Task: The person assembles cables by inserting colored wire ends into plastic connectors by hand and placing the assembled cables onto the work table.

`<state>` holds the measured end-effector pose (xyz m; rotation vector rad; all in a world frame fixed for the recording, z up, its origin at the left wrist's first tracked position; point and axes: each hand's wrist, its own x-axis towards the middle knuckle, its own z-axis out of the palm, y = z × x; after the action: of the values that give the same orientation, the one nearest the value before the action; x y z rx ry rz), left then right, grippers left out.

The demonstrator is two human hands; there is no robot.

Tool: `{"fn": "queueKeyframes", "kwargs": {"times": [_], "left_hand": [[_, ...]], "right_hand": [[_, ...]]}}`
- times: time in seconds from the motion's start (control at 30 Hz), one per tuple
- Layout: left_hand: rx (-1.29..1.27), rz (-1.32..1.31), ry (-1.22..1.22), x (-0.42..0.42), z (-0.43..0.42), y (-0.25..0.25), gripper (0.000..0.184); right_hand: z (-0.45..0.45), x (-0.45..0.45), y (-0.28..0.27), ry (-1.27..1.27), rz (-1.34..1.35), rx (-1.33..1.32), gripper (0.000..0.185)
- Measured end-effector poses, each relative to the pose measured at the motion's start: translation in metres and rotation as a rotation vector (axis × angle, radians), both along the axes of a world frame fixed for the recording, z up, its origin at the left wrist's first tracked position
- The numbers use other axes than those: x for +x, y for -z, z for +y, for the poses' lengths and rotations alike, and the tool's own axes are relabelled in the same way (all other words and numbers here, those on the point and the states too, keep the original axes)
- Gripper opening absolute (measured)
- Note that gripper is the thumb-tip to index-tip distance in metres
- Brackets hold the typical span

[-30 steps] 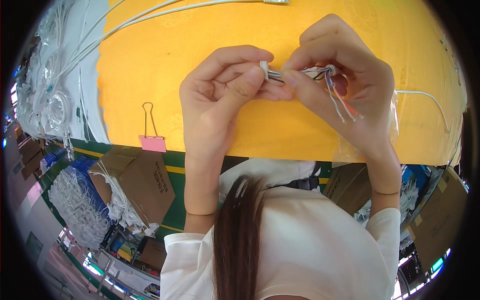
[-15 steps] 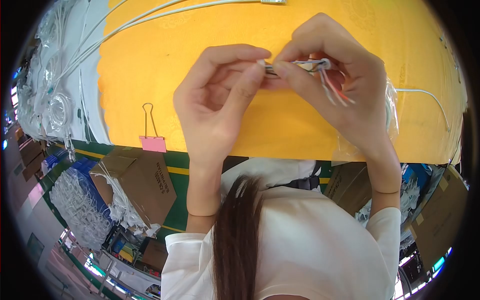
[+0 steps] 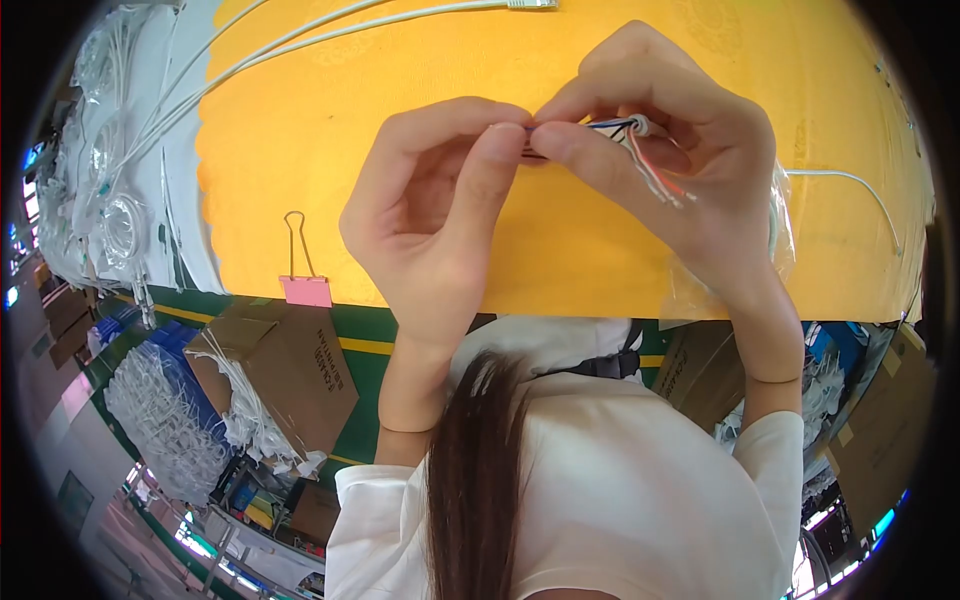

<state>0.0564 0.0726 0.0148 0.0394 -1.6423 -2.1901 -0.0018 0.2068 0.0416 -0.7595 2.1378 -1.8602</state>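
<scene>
Above the yellow table cover, my left hand [image 3: 435, 200] pinches the ends of thin wires between thumb and forefinger. My right hand [image 3: 680, 150] is closed on the same wires, its fingertips almost touching those of the left. From the right-hand pinch, dark and light wires [image 3: 606, 125] run to the white cable's cut end [image 3: 640, 125] inside that hand. Loose orange and white strands [image 3: 655, 175] hang from this end in front of the palm. Whatever sits between the left fingertips is hidden.
Finished-looking white cables [image 3: 300, 38] and a plug [image 3: 532, 4] lie along the back. A pink binder clip [image 3: 307, 290] grips the cover's front edge. Bagged cables [image 3: 122, 220] lie at left; a clear plastic bag [image 3: 782, 230] is at right. Cardboard boxes [image 3: 290, 370] stand below.
The white piece that showed at my left fingertips is now hidden. Both hands have drawn closer together around the wires, and the hanging strands have shifted slightly left.
</scene>
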Motion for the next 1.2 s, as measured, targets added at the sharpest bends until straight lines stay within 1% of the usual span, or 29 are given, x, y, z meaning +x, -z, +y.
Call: {"fn": "queueKeyframes", "kwargs": {"times": [0.07,0.13,0.2,0.23,0.3,0.33,0.4,0.47,0.53,0.67,0.73,0.77,0.83,0.9,1.13,1.2], "left_hand": [[-0.004,-0.002,0.030,0.001,0.003,-0.001,0.011],[-0.011,-0.004,0.056,0.002,0.002,-0.004,0.014],[0.187,-0.153,0.103,0.002,-0.001,-0.008,0.015],[0.187,-0.151,0.100,0.002,-0.003,-0.007,0.015],[0.051,-0.149,0.090,0.003,-0.007,-0.004,0.016],[0.051,-0.149,0.087,0.002,-0.007,-0.003,0.016],[-0.048,-0.105,0.099,0.001,-0.007,-0.002,0.015],[-0.031,-0.101,0.089,0.000,-0.006,-0.002,0.014],[-0.014,-0.095,0.081,-0.001,-0.005,-0.002,0.013],[0.053,-0.030,0.095,0.000,-0.005,-0.001,0.010],[0.084,-0.008,0.089,0.000,-0.004,-0.001,0.011],[0.055,-0.046,0.078,0.000,-0.003,-0.002,0.012],[0.027,-0.084,0.069,0.001,-0.001,-0.005,0.015],[0.180,-0.150,0.162,0.003,-0.001,-0.009,0.018],[0.165,-0.196,0.203,0.002,-0.009,-0.009,0.020],[0.171,-0.221,0.158,0.002,-0.007,-0.010,0.020]], "right_hand": [[0.000,0.001,-0.001,-0.017,0.006,0.009,0.012],[-0.003,0.004,-0.004,0.058,-0.059,0.003,0.009],[-0.002,0.002,-0.004,0.052,-0.022,0.030,0.009],[-0.002,0.001,-0.004,0.050,0.014,0.058,0.008],[-0.002,0.002,-0.005,0.047,0.033,0.072,0.008],[-0.002,0.002,-0.005,0.047,0.051,0.084,0.007],[-0.003,0.001,-0.004,0.042,0.069,0.094,0.007],[-0.003,0.002,-0.004,0.039,0.088,0.106,0.007],[-0.004,0.003,-0.006,0.064,0.026,0.097,0.008],[-0.004,0.005,-0.008,0.076,-0.012,0.090,0.008],[-0.002,0.005,-0.009,0.058,-0.011,0.157,0.007],[-0.002,0.005,-0.008,0.059,-0.011,0.158,0.007],[-0.004,0.004,-0.003,0.100,0.035,0.065,0.007],[-0.002,0.004,-0.005,0.091,0.036,0.082,0.008],[0.000,0.002,-0.006,0.062,0.045,0.083,0.013],[0.000,0.001,-0.006,0.048,0.060,0.091,0.013]]}}
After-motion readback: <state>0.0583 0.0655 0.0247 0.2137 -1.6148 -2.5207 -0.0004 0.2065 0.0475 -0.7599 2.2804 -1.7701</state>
